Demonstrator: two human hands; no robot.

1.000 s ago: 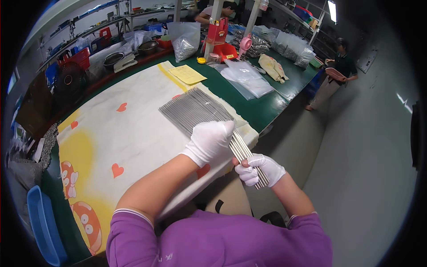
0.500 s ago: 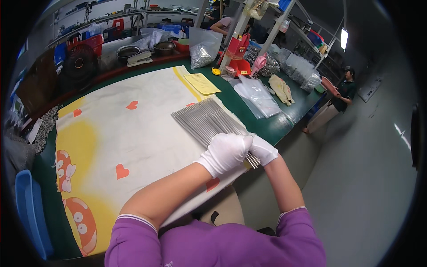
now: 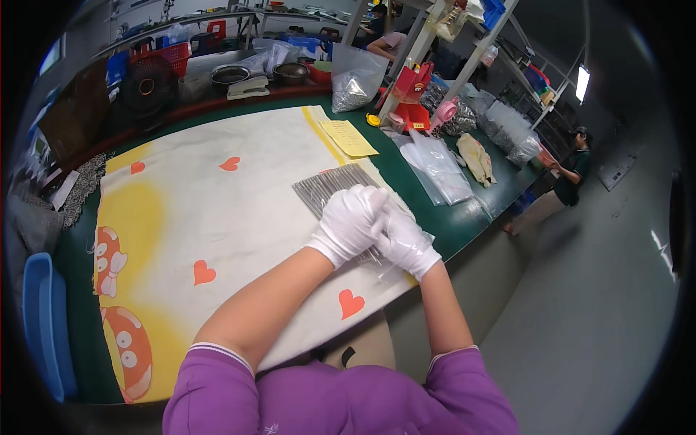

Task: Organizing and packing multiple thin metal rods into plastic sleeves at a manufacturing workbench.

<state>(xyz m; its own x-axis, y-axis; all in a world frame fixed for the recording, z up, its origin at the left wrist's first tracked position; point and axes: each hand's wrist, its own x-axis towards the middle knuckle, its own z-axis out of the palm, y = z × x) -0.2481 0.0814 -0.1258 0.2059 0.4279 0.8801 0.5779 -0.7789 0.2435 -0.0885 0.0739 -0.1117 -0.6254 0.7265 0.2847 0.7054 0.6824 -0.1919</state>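
A flat row of thin grey metal rods (image 3: 316,190) lies on the white cloth, near the table's right edge. My left hand (image 3: 349,223), in a white glove, rests over the rods with its fingers curled. My right hand (image 3: 407,243), gloved too, meets it above the rods, fingers bent inward. Clear plastic film (image 3: 388,271) shows under and beside my right hand, around the near ends of the rods. What lies between the fingers is hidden by the gloves.
Printed cloth (image 3: 246,217) covers most of the green table. Beyond the rods lie a yellow paper sheet (image 3: 349,138) and clear plastic bags (image 3: 438,170). A blue tray (image 3: 47,326) is at the left. Another person (image 3: 569,174) stands beyond the table's right end.
Both hands have shifted left and slightly up over the rods, drawing close together. Clear film now shows at the rods' near ends, where bare rod ends stuck out before. The whole view has turned slightly.
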